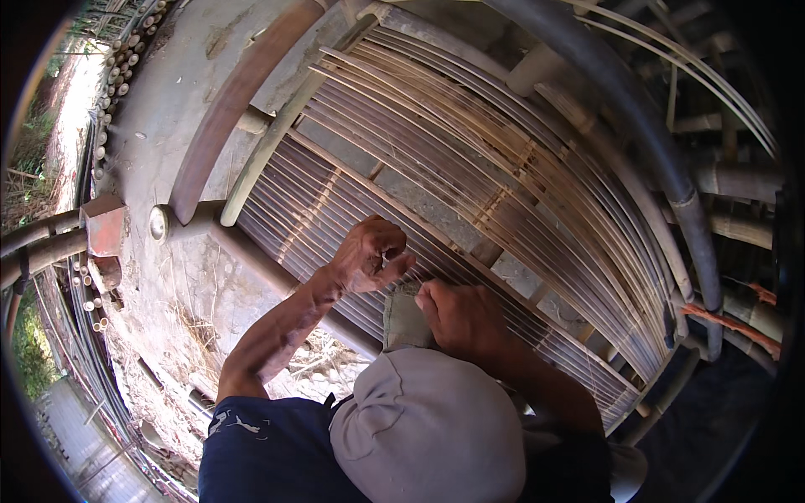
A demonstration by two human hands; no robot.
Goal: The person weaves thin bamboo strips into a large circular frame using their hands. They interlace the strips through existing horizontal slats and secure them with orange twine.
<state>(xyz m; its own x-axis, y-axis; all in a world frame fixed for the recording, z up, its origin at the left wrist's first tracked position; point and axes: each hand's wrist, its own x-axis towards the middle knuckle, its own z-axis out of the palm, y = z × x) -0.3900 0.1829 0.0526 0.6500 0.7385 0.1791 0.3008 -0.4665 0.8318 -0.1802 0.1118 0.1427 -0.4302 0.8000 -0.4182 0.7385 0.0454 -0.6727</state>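
Note:
A fine pale strand [414,279], hard to make out, runs between my two hands above a bamboo slat panel [310,201]. My left hand [369,256] is closed with curled fingers, its thumb and forefinger drawn together near the strand. Lower and to the right, my right hand [465,314] is a fist with the thumb on top, close to the strand's other end. Rows of lashing cross the thin slats, and more loose-looking long strips [470,126] lie over the panel's far side. A grey-green padded cover [402,318] shows beneath the hands.
Thick bamboo poles frame the panel, including a curved brown pole [239,101] on the left and a dark pole [620,92] on the right. A reddish block [104,226] stands at far left near stacked bamboo ends [122,71]. Orange rope [738,329] wraps poles at right.

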